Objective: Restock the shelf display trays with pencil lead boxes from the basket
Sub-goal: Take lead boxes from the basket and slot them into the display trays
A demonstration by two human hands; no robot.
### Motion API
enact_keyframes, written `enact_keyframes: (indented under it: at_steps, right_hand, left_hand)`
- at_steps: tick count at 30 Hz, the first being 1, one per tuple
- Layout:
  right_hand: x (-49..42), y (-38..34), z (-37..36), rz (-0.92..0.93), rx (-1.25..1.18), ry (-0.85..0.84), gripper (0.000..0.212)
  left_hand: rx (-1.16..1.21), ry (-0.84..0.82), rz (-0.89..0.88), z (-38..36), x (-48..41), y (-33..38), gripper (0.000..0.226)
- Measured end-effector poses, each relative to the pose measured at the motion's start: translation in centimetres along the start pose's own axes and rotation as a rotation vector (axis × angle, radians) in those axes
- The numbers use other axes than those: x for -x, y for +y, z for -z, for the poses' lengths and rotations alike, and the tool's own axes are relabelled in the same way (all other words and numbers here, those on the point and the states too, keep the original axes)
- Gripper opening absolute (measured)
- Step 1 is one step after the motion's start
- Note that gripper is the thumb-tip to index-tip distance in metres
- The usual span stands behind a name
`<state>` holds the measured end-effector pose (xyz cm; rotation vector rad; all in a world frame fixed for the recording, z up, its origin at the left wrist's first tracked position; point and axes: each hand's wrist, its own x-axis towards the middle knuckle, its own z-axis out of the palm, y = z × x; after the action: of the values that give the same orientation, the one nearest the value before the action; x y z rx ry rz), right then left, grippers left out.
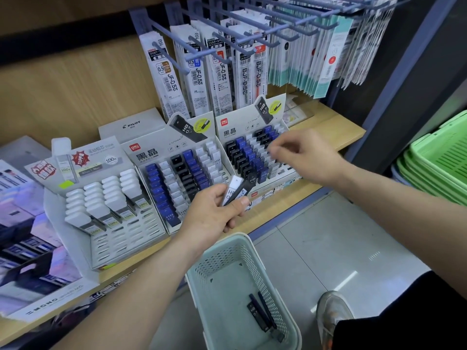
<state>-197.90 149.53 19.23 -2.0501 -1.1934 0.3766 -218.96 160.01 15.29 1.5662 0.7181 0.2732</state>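
Left hand: fingers curled, thumb clamped on top, gripping a small fan of slim black and white plastic pencil lead boxes.

Right hand: fingers bent, thumb and forefinger tips close together. It is motion-blurred, so I cannot tell if anything is pinched. It hovers over the rows of the right white cardboard display tray.

Middle matching cardboard tray sits at 10 o'clock of the left hand, part filled with blue, black and white boxes.

Pale teal perforated plastic basket at 6 o'clock, on the floor. A few dark lead boxes lie in it.
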Motion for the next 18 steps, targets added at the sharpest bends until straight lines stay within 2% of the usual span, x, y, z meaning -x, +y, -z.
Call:
enact_keyframes:
  at_steps: [3,5,11,18]
  right_hand:
    - [1.8,-2.8,-2.4,0.006,-0.177,-0.282,0.013]
    - [2.1,-3.4,-3.6,0.01,-0.272,-0.347,0.01]
    - [1.9,-3.4,-3.2,-0.049,-0.431,-0.249,0.011]
    - [1.9,-3.2,-2.6,-0.099,-0.518,-0.231,0.007]
  left_hand:
    - [0.02,0.006,-0.018,0.0,0.3,0.3,0.012]
    - [0.024,0.016,-0.021,0.1,0.6,0.6,0.012]
    - [0.067,0.097,0.009,1.0,1.3,1.1,0.016]
    - [0.039,0.127,0.003,2.2,1.5,0.8,0.012]
